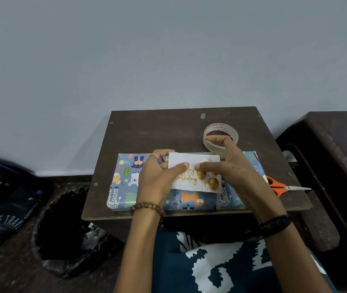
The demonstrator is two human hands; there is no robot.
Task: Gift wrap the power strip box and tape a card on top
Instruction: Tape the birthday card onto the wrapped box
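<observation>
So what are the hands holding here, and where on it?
Both hands hold the birthday card on the wrapped box: left hand at its left edge, right hand at its right edge, thumbs on its face.

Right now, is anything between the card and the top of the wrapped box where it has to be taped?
Nothing visible. The card already lies on top of the wrapped box, with the left hand and right hand on it. The tape roll sits behind the box and the scissors to its right.

Orange scissors (279, 186) on table (147, 132); black bag (66, 233) below.
</observation>
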